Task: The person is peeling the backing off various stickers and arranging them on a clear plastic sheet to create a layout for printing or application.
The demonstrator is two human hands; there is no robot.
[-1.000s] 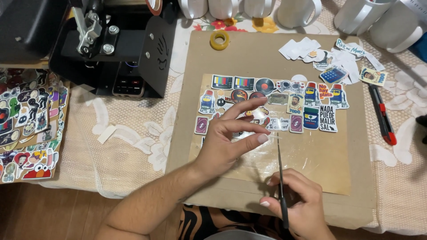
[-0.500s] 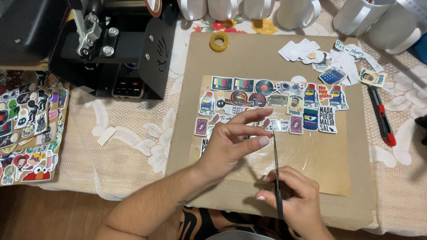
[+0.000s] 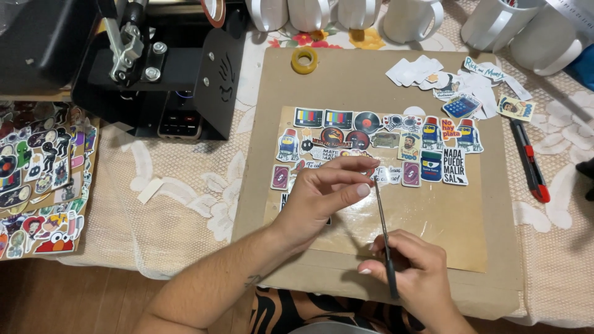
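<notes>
Desk (image 3: 185, 204) with cream lace cloth carries everything. Black press machine (image 3: 154, 68) at far left, white mugs (image 3: 346, 12) lined along the far edge. Big brown cardboard mat (image 3: 501, 247) in the centre, a clear glossy sheet (image 3: 445, 229) lying on it with rows of colourful stickers (image 3: 396, 139) laid across its upper part. Second sticker sheet (image 3: 37, 179) at the left edge of the desk. Red and black utility knife (image 3: 529, 161) lies right of the mat, well apart from the hands. Loose cut stickers and white scraps (image 3: 458, 83) at the mat's upper right corner. Tape roll (image 3: 304, 60) near the mat's top edge.

Left hand (image 3: 325, 195) over the sheet, grip pinched, fingertips (image 3: 364, 188) together at the scissor tip; what they pinch is too small to tell. Right hand (image 3: 411, 275) near the mat's near edge, grip clenched on the scissors (image 3: 382, 229), blades pointing away from the person, tip just beside the left fingertips.
</notes>
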